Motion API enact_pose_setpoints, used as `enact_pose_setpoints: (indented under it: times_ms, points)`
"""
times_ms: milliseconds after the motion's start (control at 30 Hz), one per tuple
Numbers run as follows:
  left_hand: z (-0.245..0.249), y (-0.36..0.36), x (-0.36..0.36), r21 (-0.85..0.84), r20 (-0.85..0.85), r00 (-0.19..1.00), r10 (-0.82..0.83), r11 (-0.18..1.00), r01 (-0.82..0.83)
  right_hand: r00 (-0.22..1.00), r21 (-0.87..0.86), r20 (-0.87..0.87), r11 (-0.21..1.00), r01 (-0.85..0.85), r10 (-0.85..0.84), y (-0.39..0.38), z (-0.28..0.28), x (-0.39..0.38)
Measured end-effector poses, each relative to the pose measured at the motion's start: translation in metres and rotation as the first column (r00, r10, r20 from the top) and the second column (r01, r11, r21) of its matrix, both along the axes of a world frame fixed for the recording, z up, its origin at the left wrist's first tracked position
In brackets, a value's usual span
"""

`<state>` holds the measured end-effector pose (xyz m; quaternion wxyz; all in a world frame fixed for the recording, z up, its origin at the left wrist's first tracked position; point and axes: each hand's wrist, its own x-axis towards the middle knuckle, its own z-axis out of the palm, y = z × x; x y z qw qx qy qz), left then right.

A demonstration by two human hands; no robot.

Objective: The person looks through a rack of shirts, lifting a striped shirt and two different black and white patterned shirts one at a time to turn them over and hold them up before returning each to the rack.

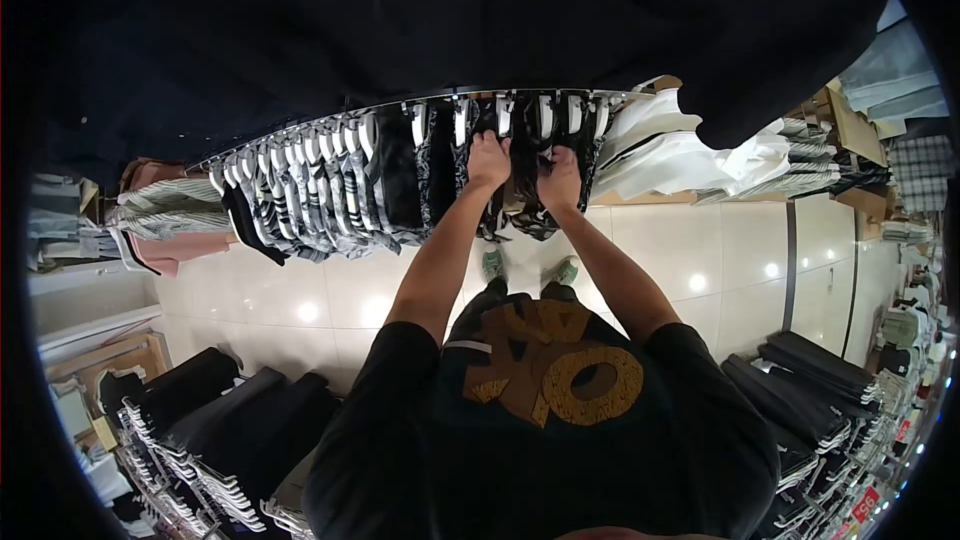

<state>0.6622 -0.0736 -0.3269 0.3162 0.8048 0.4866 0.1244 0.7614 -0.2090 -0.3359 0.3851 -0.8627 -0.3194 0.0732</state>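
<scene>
Dark patterned garments [522,195] hang on white hangers from a metal rail [420,100] in front of me. My left hand [488,162] is at the upper part of one dark garment, just under its hanger, with the fingers curled in on the cloth. A little to the right, my right hand [560,180] has bent fingers closed on the dark patterned cloth beside it. A white hanger [504,116] shows between and above my hands. The fingertips are partly hidden in the fabric.
Black-and-white patterned garments [310,190] hang close together on the left. White shirts [665,150] hang on the right. Large dark cloth [450,20] fills the top of the view. Racks of dark trousers [240,420] stand behind me on both sides, above a shiny tiled floor [660,260].
</scene>
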Motion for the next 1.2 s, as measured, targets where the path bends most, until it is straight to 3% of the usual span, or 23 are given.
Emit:
enact_pose_setpoints:
  times_ms: [67,167,233,267,333,467,533,567,700,800,833,900,933,1000,1033,1067,1100,1133,1200]
  points:
    - [-0.001,0.002,0.001,-0.012,-0.018,1.000,-0.009,1.000,0.009,0.999,-0.003,0.041,1.000,0.021,-0.021,0.003,0.001,0.005]
    - [-0.003,-0.001,0.000,0.022,-0.019,1.000,0.003,1.000,-0.003,0.997,-0.031,-0.031,0.997,0.070,-0.071,0.009,0.005,0.006]
    - [-0.002,-0.006,0.000,0.035,-0.041,0.998,0.045,0.998,-0.043,0.981,0.012,0.168,0.995,0.099,-0.100,0.006,0.010,0.008]
    - [-0.002,-0.009,-0.001,0.034,-0.039,0.998,0.045,0.998,-0.044,0.980,0.011,0.171,0.995,0.099,-0.099,0.005,0.006,0.010]
    - [-0.002,-0.017,-0.007,0.053,-0.018,0.998,0.053,0.997,-0.052,0.998,0.058,-0.049,0.998,0.041,-0.038,0.006,-0.003,0.010]
    - [0.008,-0.045,-0.015,-0.042,-0.043,0.998,0.054,0.998,-0.056,0.997,-0.035,-0.005,0.997,-0.075,0.075,0.021,-0.009,0.012]
    - [-0.004,-0.057,-0.019,-0.073,-0.080,0.996,0.036,0.996,-0.042,0.978,-0.268,-0.200,0.957,-0.109,0.055,0.034,-0.016,0.030]
    - [-0.004,-0.065,-0.024,-0.042,-0.037,0.999,0.027,0.999,-0.029,0.996,-0.053,-0.062,0.996,-0.070,0.066,0.034,-0.036,0.034]
    - [0.026,-0.082,-0.039,-0.068,0.068,0.998,0.006,0.998,-0.002,0.979,0.115,-0.171,0.989,-0.090,0.109,-0.006,0.021,0.028]
    - [0.037,-0.090,-0.044,-0.036,0.142,0.990,-0.018,0.999,0.023,0.991,0.099,-0.018,0.987,-0.129,0.131,-0.061,0.018,0.028]
    - [0.042,-0.093,-0.046,-0.010,0.199,0.978,-0.056,0.998,0.059,0.986,0.084,-0.078,0.987,-0.138,0.145,-0.083,0.022,0.031]
    - [0.073,-0.097,-0.044,0.080,0.288,0.949,-0.125,0.991,0.107,0.962,0.154,-0.163,0.969,-0.193,0.217,-0.118,0.091,0.036]
    - [0.097,-0.101,-0.042,0.077,0.289,0.949,-0.126,0.991,0.109,0.947,0.113,-0.127,0.953,-0.280,0.294,-0.139,0.102,0.053]
    - [0.152,-0.111,-0.035,0.196,0.380,0.887,-0.263,0.960,0.201,0.914,-0.092,-0.185,0.920,-0.382,0.361,-0.174,0.175,0.074]
    - [0.180,-0.116,-0.032,0.231,0.414,0.827,-0.380,0.923,0.308,0.888,-0.090,-0.118,0.886,-0.455,0.444,-0.188,0.211,0.084]
    - [0.209,-0.123,-0.030,0.272,0.441,0.753,-0.489,0.872,0.407,0.864,-0.090,-0.189,0.868,-0.488,0.467,-0.200,0.250,0.090]
    - [0.240,-0.136,-0.031,0.191,0.364,0.760,-0.538,0.842,0.505,0.842,-0.091,-0.255,0.856,-0.510,0.475,-0.211,0.285,0.097]
    - [0.256,-0.146,-0.027,0.389,0.319,0.705,-0.634,0.766,0.512,0.817,-0.092,-0.320,0.843,-0.530,0.479,-0.221,0.311,0.105]
    - [0.298,-0.172,-0.025,0.329,0.318,0.741,-0.592,0.802,0.500,0.767,0.009,-0.359,0.824,-0.567,0.532,-0.241,0.339,0.119]
